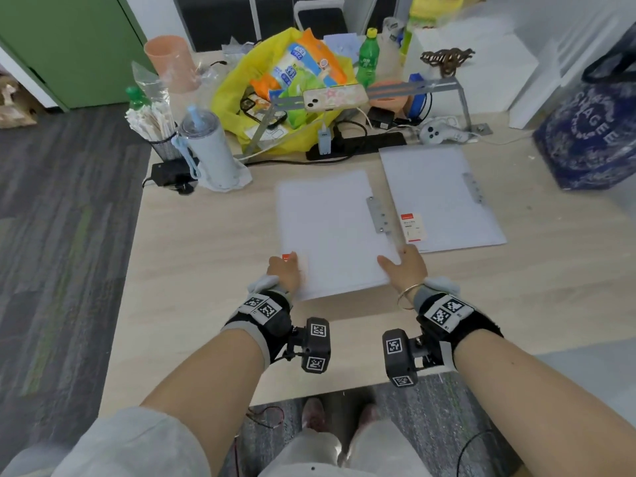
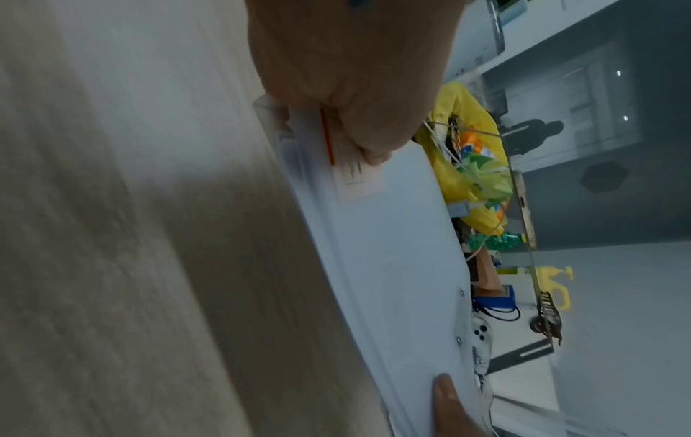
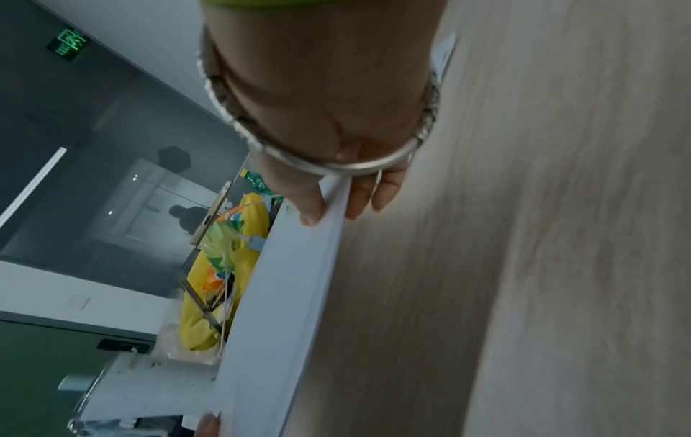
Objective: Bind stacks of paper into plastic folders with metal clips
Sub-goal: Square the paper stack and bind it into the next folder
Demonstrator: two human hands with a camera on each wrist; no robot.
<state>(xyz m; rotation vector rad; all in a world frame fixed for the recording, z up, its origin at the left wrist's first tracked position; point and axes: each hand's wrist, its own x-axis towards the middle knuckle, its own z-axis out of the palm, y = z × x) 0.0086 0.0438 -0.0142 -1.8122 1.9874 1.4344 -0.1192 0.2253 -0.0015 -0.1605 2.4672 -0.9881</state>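
Your left hand (image 1: 285,270) and right hand (image 1: 406,266) pinch the folder's (image 1: 330,232) near corners; its long axis runs away from you toward the table's (image 1: 192,256) far edge.

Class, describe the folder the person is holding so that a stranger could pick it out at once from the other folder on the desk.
Start at the yellow bag at the far side of the wooden desk. Nearer the person lie two pale folders side by side. The held folder is the one further left and nearer, gripped at its near corners by the left hand and the right hand.
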